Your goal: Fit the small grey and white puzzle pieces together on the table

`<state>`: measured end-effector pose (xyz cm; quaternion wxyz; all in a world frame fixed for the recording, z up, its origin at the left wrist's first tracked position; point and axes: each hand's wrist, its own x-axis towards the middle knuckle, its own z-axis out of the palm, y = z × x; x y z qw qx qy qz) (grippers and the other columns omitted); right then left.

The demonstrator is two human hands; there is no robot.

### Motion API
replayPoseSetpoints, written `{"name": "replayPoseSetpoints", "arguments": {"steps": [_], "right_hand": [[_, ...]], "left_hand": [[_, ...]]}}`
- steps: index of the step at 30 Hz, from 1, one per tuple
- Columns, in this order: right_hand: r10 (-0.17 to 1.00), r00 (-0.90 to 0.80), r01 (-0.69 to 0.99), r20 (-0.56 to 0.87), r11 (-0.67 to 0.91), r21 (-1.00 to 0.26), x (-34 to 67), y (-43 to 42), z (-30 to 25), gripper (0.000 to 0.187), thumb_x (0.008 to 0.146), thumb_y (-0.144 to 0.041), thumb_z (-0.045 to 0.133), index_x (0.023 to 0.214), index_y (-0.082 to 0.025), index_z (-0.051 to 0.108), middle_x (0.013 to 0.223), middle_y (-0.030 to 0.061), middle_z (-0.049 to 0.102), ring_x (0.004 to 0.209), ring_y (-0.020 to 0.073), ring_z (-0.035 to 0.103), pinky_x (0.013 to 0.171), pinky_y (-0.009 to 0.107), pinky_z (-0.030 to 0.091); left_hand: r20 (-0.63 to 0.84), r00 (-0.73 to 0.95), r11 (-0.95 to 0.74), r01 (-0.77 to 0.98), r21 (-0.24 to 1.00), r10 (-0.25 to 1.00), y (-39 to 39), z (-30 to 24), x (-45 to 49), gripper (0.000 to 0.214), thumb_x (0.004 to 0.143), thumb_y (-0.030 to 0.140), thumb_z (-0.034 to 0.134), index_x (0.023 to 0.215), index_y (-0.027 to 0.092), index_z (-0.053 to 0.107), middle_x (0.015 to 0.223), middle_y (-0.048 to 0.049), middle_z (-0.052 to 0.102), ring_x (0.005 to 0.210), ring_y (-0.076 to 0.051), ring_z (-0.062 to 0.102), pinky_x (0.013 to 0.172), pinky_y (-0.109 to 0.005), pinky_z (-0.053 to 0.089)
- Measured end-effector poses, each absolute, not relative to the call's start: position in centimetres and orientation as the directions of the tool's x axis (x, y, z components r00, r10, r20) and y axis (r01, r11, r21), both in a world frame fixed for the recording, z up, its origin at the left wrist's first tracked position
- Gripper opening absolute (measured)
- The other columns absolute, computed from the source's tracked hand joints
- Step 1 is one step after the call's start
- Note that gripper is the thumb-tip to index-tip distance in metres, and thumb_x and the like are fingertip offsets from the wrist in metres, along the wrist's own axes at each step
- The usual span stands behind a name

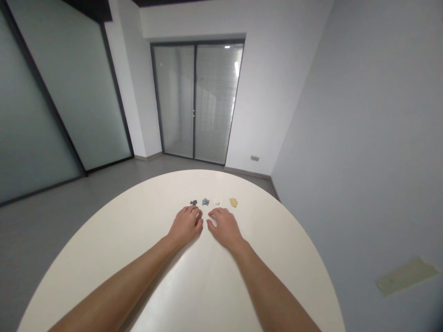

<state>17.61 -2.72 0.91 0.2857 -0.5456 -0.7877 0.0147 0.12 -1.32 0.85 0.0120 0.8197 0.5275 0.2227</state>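
Four small piles would be several: a dark blue-black pile [193, 202], a grey-blue pile [206, 202], a white pile [218, 202] and a yellow pile [234, 202] lie in a row on the white table [166, 295]. Their pieces are too small to name. My left hand [187, 223] rests on the tabletop just below the dark pile, fingers curved and apart, nothing visible in it. Facing it, my right hand [224, 226] lies just below the white pile, thumb and fingers spread. A narrow gap separates the two hands.
The table's rounded far edge [197, 170] lies beyond the piles. A grey wall [374, 152] rises on the right. Behind stand glass doors [195, 101] with blinds, and frosted panels [69, 92] are at the left.
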Motion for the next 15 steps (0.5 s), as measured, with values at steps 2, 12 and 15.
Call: {"name": "replayPoseSetpoints", "arguments": {"steps": [2, 12, 15], "right_hand": [[0.873, -0.233, 0.859, 0.428, 0.391, -0.33, 17.8, -2.7, 0.7, 0.027, 0.089, -0.033, 0.059, 0.113, -0.021, 0.067, 0.119, 0.0084, 0.066, 0.115, 0.0229, 0.054, 0.101, 0.037, 0.039], [0.9, -0.238, 0.873, 0.366, 0.363, -0.326, 18.2, -3.1, 0.8, 0.044, 0.088, -0.039, 0.06, 0.129, -0.021, 0.061, 0.139, 0.0119, 0.054, 0.13, 0.0254, 0.046, 0.111, 0.042, 0.031], [0.904, -0.24, 0.873, 0.354, 0.36, -0.328, 18.1, -3.2, 0.9, 0.045, 0.089, -0.039, 0.06, 0.13, -0.021, 0.06, 0.141, 0.0126, 0.053, 0.131, 0.0257, 0.045, 0.111, 0.042, 0.03]], "left_hand": [[0.322, 0.381, -0.461, 0.858, 0.225, 0.867, -1.5, 0.7, 0.2, 0.027, 0.091, 0.03, 0.047, 0.111, 0.022, 0.063, 0.13, -0.0105, 0.059, 0.123, -0.027, 0.05, 0.107, -0.043, 0.035], [0.2, 0.432, -0.464, 0.872, 0.157, 0.88, -2.6, 0.9, 0.3, 0.05, 0.092, 0.041, 0.039, 0.137, 0.022, 0.047, 0.15, -0.0141, 0.041, 0.139, -0.033, 0.033, 0.112, -0.056, 0.025], [0.214, 0.439, -0.473, 0.869, 0.145, 0.873, -2.5, 0.9, 0.3, 0.049, 0.091, 0.04, 0.04, 0.137, 0.023, 0.047, 0.149, -0.0133, 0.042, 0.138, -0.032, 0.034, 0.111, -0.056, 0.026]]}}
